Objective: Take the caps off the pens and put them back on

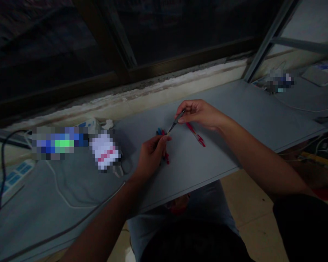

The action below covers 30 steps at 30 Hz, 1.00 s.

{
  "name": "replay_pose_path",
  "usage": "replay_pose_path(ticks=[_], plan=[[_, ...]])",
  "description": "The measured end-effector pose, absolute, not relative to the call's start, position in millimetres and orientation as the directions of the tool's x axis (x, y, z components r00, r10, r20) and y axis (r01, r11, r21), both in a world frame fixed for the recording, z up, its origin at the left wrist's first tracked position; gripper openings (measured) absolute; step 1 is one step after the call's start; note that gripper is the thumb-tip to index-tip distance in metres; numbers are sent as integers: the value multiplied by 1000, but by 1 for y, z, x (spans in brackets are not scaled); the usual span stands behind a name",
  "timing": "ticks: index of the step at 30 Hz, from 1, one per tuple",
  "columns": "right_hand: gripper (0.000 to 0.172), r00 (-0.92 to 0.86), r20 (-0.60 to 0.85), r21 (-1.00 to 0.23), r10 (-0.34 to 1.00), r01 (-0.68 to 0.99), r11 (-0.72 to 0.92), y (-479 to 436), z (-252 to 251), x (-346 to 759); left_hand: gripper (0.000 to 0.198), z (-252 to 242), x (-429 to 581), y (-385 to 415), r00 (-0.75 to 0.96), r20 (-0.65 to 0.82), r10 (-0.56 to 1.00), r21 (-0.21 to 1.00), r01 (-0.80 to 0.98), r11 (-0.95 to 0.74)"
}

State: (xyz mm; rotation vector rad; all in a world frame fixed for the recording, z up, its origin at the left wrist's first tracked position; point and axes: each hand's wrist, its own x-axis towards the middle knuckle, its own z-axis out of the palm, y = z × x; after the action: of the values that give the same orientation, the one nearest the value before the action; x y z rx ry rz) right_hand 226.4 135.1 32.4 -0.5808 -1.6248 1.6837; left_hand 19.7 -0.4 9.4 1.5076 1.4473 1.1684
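Note:
My right hand (200,113) pinches the upper end of a dark pen (176,122) above the grey table (235,120). My left hand (152,153) is closed on the pen's lower tip, and also holds a small bunch of pens (164,145) with red and blue ends sticking out above and below the fingers. A red pen (196,135) lies on the table just under my right hand.
Blurred items (60,143) and a white packet (106,152) lie at the left, with cables (60,196) trailing across the table. A window ledge (153,91) runs along the back. More blurred items (280,80) sit at the far right. My knees and the tiled floor show below the table edge.

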Motion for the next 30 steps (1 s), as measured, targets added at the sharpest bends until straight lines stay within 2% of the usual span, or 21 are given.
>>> replay_pose_path(ticks=[6,13,22,30], plan=[[28,-697,185,-950,692,-308,-56,125,42,228,54,9,18,-2,34,108,994,944,311,-113],[26,-646,245,-911,723,-408,-55,129,43,232,58,7,19,-2,39,116,992,941,315,-123],[25,-611,199,-927,766,-371,-55,133,42,231,32,0,8,1,12,142,990,905,403,-135],[27,-504,220,-926,835,-378,16,142,39,231,27,3,8,3,-9,173,985,890,430,-152]])
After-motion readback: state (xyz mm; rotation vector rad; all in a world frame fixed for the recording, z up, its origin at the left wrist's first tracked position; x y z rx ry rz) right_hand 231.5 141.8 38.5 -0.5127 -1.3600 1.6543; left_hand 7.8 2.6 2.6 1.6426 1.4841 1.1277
